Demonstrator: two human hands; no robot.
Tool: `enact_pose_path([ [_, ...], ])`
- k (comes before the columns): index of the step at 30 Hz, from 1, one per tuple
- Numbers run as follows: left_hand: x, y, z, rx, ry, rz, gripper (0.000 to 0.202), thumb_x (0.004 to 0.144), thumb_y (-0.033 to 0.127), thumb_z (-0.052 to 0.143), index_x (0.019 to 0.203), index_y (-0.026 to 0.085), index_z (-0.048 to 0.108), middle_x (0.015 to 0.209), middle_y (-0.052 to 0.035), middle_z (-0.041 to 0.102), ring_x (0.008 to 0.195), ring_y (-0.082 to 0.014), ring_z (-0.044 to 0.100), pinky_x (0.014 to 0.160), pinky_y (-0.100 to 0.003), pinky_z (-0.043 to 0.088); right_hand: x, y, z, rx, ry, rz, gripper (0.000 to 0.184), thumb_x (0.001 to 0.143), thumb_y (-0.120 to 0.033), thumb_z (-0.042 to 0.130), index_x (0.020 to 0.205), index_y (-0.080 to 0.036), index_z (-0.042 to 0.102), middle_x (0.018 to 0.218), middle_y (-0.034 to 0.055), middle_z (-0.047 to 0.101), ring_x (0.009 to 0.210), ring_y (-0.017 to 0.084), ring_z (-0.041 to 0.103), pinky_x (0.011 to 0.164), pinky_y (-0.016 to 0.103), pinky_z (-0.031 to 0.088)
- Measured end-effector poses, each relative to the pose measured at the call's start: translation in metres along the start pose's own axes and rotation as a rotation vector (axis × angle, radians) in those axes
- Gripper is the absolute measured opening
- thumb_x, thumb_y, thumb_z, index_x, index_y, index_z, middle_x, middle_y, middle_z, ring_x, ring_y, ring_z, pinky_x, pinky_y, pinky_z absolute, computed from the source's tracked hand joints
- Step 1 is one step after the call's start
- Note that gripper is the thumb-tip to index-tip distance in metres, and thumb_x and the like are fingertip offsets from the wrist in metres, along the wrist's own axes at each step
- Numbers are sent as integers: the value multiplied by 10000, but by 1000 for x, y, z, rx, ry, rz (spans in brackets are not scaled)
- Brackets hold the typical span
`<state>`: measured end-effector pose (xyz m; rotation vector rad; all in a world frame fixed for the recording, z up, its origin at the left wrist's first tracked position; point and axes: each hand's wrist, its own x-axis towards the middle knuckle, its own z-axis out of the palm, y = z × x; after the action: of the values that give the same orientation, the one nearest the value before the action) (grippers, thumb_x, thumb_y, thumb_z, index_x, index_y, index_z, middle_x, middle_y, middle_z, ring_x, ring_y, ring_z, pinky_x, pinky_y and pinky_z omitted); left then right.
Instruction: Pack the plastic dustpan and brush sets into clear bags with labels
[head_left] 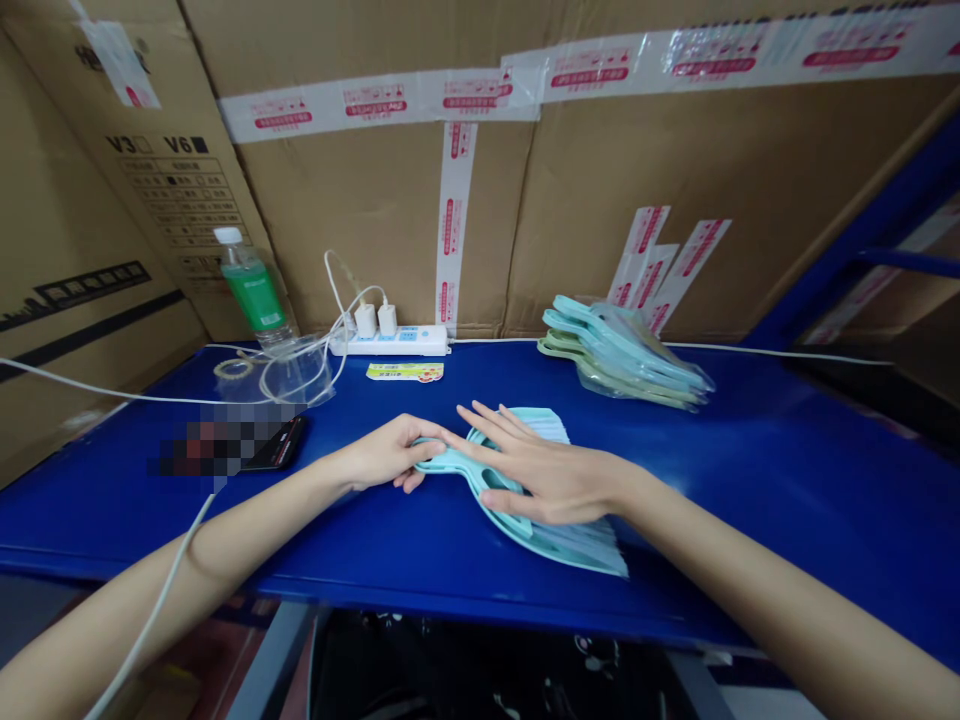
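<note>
A light blue hand brush (592, 545) lies nested with a matching dustpan (517, 532) on the blue table. Its pale bristles fan out to the right. My left hand (386, 455) is closed around the handle end at the left, thumb on top. Across the middle of the set rests my right hand (547, 475), flat with fingers spread, pointing left. The right palm hides part of the brush head. Behind and to the right, several similar blue and green brush sets (622, 350) lie stacked in clear plastic bags.
A white power strip (409, 340) with two chargers and loose cables lies at the back. To its left stand a green-labelled bottle (255, 290) and a tape roll (234, 369). A phone (277, 445) lies at the left. Cardboard (375, 210) walls the back; a cable crosses my left forearm.
</note>
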<state>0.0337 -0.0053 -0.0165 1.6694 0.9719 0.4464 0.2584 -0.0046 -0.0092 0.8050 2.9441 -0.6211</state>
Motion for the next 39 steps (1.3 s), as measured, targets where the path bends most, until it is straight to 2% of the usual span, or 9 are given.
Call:
enact_pose_path([
  [4,-1,1,1,25,2,-3,299,883,350,517,1031,112,622,373,91,461,309,-41,345,359,-148,246,1,0,2,-28,14,-7,710,941,-541,339,1492,-233,14,1542,118,-85,1365,335,-159,1088,620,-1],
  [12,-2,3,-5,145,-29,5,276,894,349,456,1040,136,554,474,83,469,370,-73,442,384,-167,285,5,3,6,-48,51,-36,726,929,-571,337,1494,-217,47,1543,120,-71,1375,311,-149,1099,596,-8],
  [17,-6,8,-11,386,6,88,196,895,288,421,919,165,572,764,22,548,577,-83,489,551,-209,399,7,4,7,-56,88,-55,728,906,-594,389,1488,-229,147,1547,113,-46,1382,324,-128,1098,596,-9],
  [22,-12,13,-15,636,45,91,194,890,204,376,924,179,565,719,29,542,613,-110,468,629,-239,390,6,4,6,-36,87,-53,758,880,-627,412,1486,-266,133,1550,99,-70,1385,341,-111,1091,612,-1],
  [25,-15,15,-15,759,81,88,196,881,181,368,929,188,558,809,0,597,712,-143,520,698,-268,397,6,4,5,-37,75,-38,777,869,-634,427,1487,-274,125,1549,106,-75,1383,359,-102,1085,625,10],
  [28,-18,15,-17,870,110,56,221,883,170,339,943,197,551,920,-28,612,827,-177,557,754,-298,410,6,5,5,-55,72,-30,797,852,-645,447,1487,-267,150,1549,112,-69,1378,376,-104,1076,639,6],
  [34,-22,23,-17,1110,207,-27,235,891,166,340,890,189,574,907,-43,606,824,-193,596,714,-297,439,8,7,7,-77,85,-24,821,837,-661,455,1488,-255,165,1554,115,-56,1383,383,-84,1075,643,9],
  [39,-19,29,-17,1340,376,-217,251,897,136,351,883,162,600,916,-86,637,831,-239,634,675,-316,456,9,7,7,-78,75,-11,850,824,-685,447,1490,-242,160,1557,118,-40,1382,387,-91,1076,642,3],
])
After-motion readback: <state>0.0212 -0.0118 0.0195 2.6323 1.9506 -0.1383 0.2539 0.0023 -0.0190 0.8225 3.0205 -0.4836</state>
